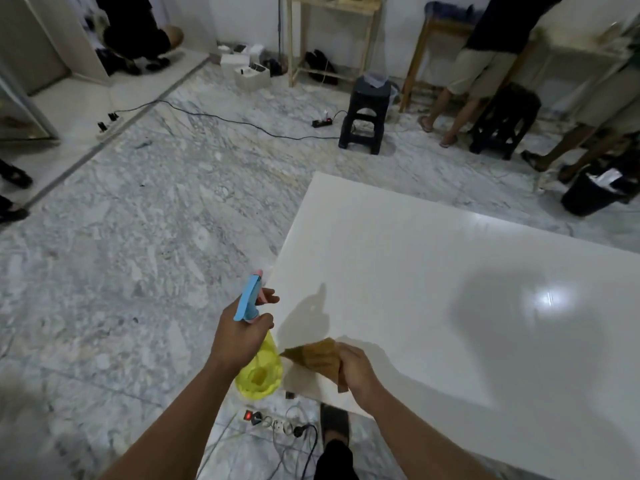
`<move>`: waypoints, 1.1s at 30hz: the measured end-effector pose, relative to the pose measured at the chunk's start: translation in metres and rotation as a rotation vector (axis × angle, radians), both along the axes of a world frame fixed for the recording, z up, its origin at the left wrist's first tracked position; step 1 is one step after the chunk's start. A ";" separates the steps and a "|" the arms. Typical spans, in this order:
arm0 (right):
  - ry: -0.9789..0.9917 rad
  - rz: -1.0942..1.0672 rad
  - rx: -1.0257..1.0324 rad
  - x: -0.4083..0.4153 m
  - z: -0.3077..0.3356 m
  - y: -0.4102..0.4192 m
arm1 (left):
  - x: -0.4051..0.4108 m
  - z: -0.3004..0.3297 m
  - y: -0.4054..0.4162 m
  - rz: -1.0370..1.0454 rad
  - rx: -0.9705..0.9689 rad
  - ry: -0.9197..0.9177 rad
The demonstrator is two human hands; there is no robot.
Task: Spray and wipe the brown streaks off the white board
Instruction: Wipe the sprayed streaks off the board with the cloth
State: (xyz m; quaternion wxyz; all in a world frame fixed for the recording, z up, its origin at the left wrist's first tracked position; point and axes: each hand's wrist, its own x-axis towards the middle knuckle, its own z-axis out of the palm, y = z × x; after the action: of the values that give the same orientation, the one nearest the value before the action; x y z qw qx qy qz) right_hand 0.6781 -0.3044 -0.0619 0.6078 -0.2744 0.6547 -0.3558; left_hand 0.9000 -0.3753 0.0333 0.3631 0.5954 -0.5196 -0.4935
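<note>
The marble floor (145,237) fills the view from 7 to 12 o'clock. The white board (433,289) lies flat over it and runs from the centre out to 3 and 5 o'clock; its surface is glossy, with a light glare near 3 o'clock and the shadow of my head beside that glare. Faint yellowish marks show on the board toward its far edge; I cannot tell whether these are streaks.

At 1 o'clock a black stool (365,116) stands on the floor, with a person's legs (446,109) just beside it toward 2 o'clock. A black bucket (588,194) sits near the board's far right corner.

My left hand (239,336) grips the neck of the spray bottle (258,372), fingers curled round the blue trigger head, yellow body hanging below, just off the board's near left edge at 6 o'clock. My right hand (356,368) holds a brown cloth (317,355), bunched, above the board's near corner; whether the cloth touches the board I cannot tell.

A power strip (273,422) lies on the floor at 6 o'clock.
</note>
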 end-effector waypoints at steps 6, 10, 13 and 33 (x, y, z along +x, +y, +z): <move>-0.472 -0.489 0.049 -0.088 0.024 -0.125 | -0.045 0.000 -0.054 -0.045 -0.009 0.009; -0.156 -0.488 -0.145 -0.153 0.032 -0.243 | -0.076 -0.014 -0.102 -0.089 -0.012 -0.027; 0.301 -0.335 -0.244 -0.196 0.033 -0.338 | -0.102 -0.030 -0.153 -0.055 -0.015 -0.010; 0.903 0.542 -0.544 -0.128 -0.105 -0.210 | -0.097 -0.068 -0.145 -0.025 0.013 -0.111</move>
State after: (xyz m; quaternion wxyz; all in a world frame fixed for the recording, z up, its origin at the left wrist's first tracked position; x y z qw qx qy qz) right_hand 0.5498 -0.5139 -0.1668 0.2461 -0.7021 0.6404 -0.1907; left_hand 0.8030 -0.5202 -0.0350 0.3238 0.6177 -0.5433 -0.4674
